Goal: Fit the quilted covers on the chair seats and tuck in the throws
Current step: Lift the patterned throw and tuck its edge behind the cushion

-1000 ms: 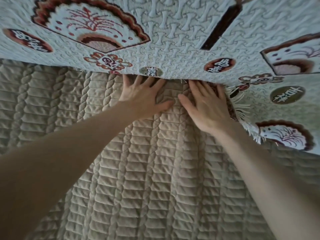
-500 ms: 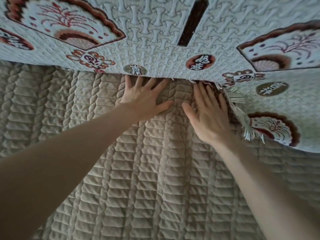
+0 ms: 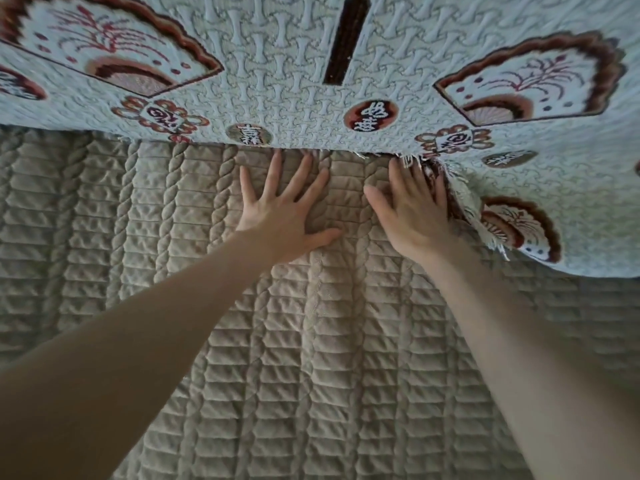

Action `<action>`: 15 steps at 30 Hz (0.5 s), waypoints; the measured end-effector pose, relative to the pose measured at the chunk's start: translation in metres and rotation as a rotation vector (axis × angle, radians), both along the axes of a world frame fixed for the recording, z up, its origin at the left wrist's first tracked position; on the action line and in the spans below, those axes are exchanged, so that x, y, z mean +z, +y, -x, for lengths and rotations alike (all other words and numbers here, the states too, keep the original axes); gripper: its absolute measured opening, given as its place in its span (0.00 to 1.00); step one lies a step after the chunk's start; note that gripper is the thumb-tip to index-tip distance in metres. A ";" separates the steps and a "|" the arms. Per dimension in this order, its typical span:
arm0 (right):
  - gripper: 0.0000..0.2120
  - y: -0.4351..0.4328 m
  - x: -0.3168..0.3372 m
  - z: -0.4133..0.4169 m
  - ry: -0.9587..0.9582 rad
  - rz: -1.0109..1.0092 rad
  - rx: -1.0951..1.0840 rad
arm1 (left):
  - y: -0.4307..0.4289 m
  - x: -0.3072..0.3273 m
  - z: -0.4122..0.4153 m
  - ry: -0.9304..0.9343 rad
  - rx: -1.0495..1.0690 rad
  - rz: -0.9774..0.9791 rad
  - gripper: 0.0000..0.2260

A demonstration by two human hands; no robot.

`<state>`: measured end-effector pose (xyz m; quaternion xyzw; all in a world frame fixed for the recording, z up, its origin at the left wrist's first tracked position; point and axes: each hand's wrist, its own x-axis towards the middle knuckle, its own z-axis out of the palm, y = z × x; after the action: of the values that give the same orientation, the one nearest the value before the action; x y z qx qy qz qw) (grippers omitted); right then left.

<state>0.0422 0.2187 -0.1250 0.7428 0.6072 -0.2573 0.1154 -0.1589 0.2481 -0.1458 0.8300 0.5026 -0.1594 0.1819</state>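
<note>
One pale blue woven throw [image 3: 294, 81], three red-brown fan motifs in view, spans the top, its lower edge lying on one beige quilted cover [image 3: 311, 341] stitched in ribs and braids. Two bare hands press flat on that cover, gripping nothing: the left hand [image 3: 287, 216] has fingers straight and spread, tips just short of the throw's edge. The right hand [image 3: 412, 216] has straight fingers touching the white fringe [image 3: 464, 202].

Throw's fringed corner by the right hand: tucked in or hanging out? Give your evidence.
Hanging out. The fringed corner lies on top of the quilted cover, tassels exposed beside the right hand.
</note>
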 end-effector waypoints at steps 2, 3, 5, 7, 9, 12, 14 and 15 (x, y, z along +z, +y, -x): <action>0.33 -0.008 0.002 -0.001 0.025 0.001 -0.013 | 0.004 -0.001 -0.001 0.016 -0.019 0.033 0.42; 0.33 -0.014 0.002 -0.003 0.027 0.003 -0.005 | 0.003 -0.003 0.001 0.013 -0.014 0.041 0.42; 0.32 -0.019 0.006 -0.009 0.017 0.005 0.008 | 0.006 -0.005 0.001 0.010 -0.013 0.035 0.43; 0.33 -0.024 0.011 -0.012 0.003 0.020 0.022 | 0.006 -0.004 0.001 0.017 -0.020 0.035 0.44; 0.33 -0.031 0.015 -0.013 -0.026 -0.010 0.024 | 0.004 -0.004 0.000 0.014 -0.014 0.040 0.44; 0.33 -0.041 0.020 -0.016 -0.045 -0.121 -0.009 | 0.003 -0.004 0.000 0.017 -0.011 0.043 0.44; 0.33 -0.044 0.021 -0.021 -0.023 -0.164 -0.065 | 0.003 -0.003 -0.002 0.035 -0.016 0.048 0.43; 0.33 -0.044 0.021 -0.024 -0.003 -0.156 -0.090 | 0.003 -0.002 -0.003 0.047 -0.020 0.050 0.43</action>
<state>0.0658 0.1748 -0.1042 0.7766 0.5910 -0.2130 0.0465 -0.1561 0.2506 -0.1474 0.8263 0.4942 -0.1931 0.1890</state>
